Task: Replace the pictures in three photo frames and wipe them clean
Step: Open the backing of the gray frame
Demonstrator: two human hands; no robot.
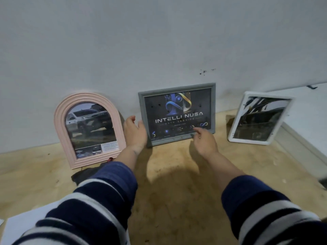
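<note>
Three photo frames lean against the wall on a tan surface. A pink arched frame (88,129) with a truck picture stands at the left. In the middle is a grey rectangular frame (177,114) showing a dark "INTELLI NUSA" print. A white frame (259,119) with a dark picture tilts at the right. My left hand (135,133) is open, fingers touching the grey frame's left edge. My right hand (205,140) is open, its fingertips at the grey frame's lower right edge. Neither hand grips anything.
A dark cloth (83,175) lies under my left forearm, in front of the pink frame. White paper (21,225) sits at the lower left. A white ledge or box (307,114) rises at the right behind the white frame. The wall (159,41) is close behind.
</note>
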